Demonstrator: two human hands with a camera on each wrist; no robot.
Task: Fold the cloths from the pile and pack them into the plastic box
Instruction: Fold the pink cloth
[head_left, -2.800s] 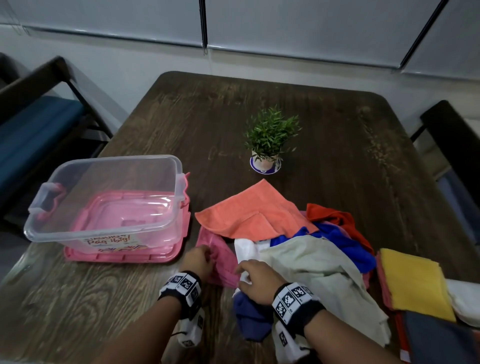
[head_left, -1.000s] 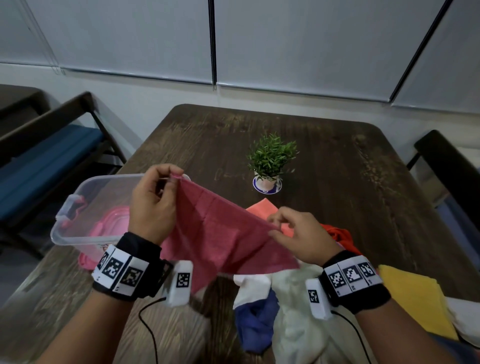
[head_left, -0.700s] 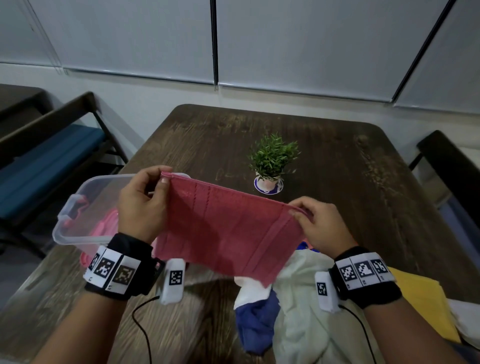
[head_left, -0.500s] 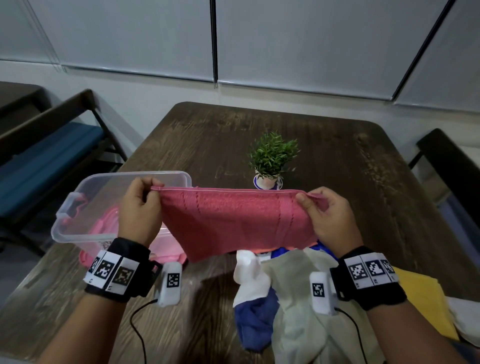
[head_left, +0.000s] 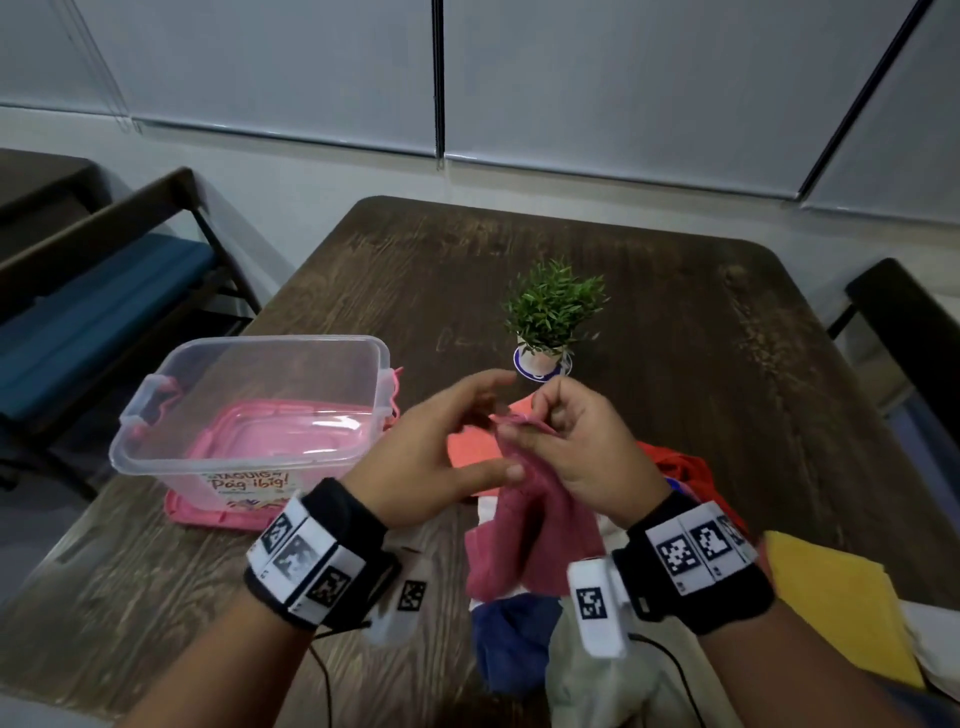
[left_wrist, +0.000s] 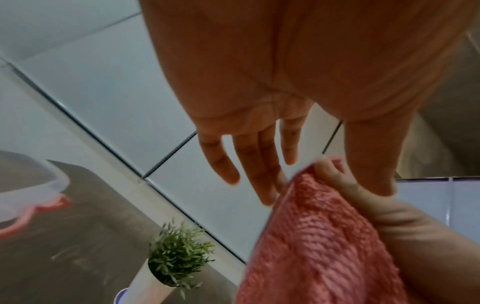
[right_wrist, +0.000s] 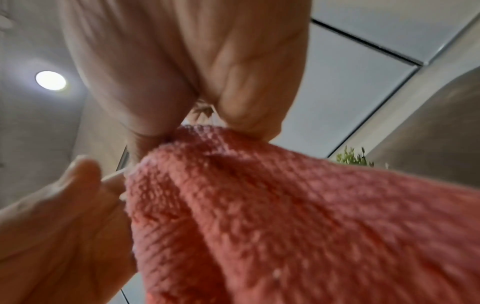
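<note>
A pink cloth (head_left: 524, 525) hangs doubled over in the air above the pile. My right hand (head_left: 524, 426) pinches its gathered top corners, and in the right wrist view the thumb and fingers of that hand (right_wrist: 205, 125) close on the pink cloth (right_wrist: 285, 216). My left hand (head_left: 467, 436) is just left of it with straight, spread fingers (left_wrist: 257, 164) beside the cloth's edge (left_wrist: 311, 236), holding nothing. The clear plastic box (head_left: 156, 447) stands at the left on its pink lid, with no cloth inside.
The pile lies below my hands: an orange cloth (head_left: 467, 452), a red one (head_left: 680, 467), a blue one (head_left: 514, 644) and a beige one (head_left: 597, 691). A folded yellow cloth (head_left: 841, 608) is at the right. A small potted plant (head_left: 550, 317) stands behind.
Half a second ago both hands held the pink cloth stretched by its top corners. They have come together, the left has let go, and the cloth hangs doubled from the right hand.
</note>
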